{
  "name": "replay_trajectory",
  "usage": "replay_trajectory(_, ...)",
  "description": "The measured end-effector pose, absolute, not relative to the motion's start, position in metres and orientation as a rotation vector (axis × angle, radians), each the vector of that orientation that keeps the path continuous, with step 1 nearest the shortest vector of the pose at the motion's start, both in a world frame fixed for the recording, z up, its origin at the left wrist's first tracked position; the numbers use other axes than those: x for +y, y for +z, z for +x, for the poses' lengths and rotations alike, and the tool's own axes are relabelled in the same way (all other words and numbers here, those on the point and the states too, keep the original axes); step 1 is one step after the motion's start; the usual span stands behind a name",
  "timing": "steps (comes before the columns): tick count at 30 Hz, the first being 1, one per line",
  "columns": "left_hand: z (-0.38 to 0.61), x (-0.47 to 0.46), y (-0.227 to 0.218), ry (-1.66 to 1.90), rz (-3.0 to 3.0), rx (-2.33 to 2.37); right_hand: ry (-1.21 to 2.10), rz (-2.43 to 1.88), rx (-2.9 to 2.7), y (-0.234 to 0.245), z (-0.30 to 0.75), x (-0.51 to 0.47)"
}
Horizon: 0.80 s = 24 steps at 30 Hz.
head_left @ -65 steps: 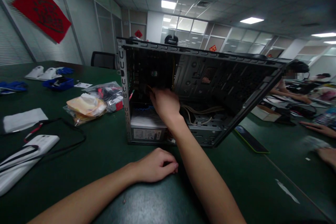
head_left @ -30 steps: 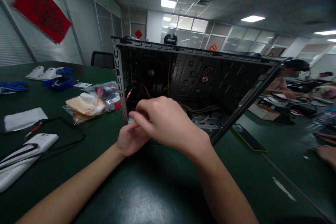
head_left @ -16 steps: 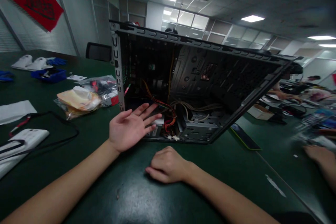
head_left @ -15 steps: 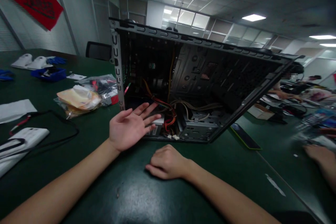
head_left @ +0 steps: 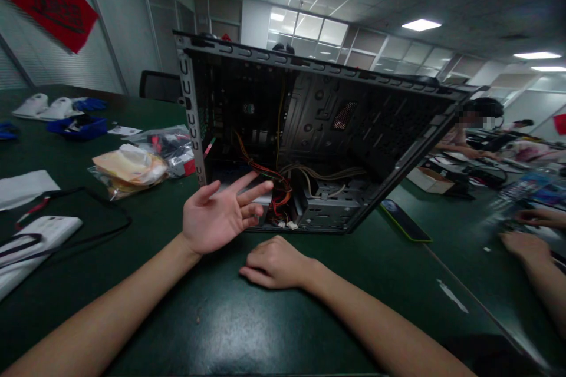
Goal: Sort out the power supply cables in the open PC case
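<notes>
An open computer case point(head_left: 318, 129) stands on the green table point(head_left: 221, 330), its side panel off, showing orange and red cables point(head_left: 269, 179) and a drive bay inside. My left hand point(head_left: 221, 218) is raised palm up just in front of the case's lower left corner, fingers spread, holding nothing. My right hand point(head_left: 274, 262) rests knuckles up on the table a little nearer to me, its fingers curled under; nothing shows in them.
Clear bags of parts point(head_left: 141, 162) lie left of the case. A white device with a black cable point(head_left: 35, 235) sits at the near left, white paper point(head_left: 24, 185) behind it. A tablet point(head_left: 404, 221) lies right of the case. Another person's hands point(head_left: 526, 235) work at the right edge.
My right hand left the inside of the case, met the left hand in front of it, then settled on the table. My left hand lifted and turned palm up with fingers spread.
</notes>
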<state>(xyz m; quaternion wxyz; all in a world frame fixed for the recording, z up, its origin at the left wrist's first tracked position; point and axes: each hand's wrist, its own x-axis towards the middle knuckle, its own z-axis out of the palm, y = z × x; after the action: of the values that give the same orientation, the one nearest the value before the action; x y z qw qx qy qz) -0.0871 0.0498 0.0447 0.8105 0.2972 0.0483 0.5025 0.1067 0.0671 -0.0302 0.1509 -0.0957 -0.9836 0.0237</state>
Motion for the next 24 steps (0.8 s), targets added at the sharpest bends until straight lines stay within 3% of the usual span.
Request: replay_trajectory(24,-0.079,0.058,0.044,1.139,0.548,0.19,0.145,-0.301,-2.828,-0.023,0.105,0.065)
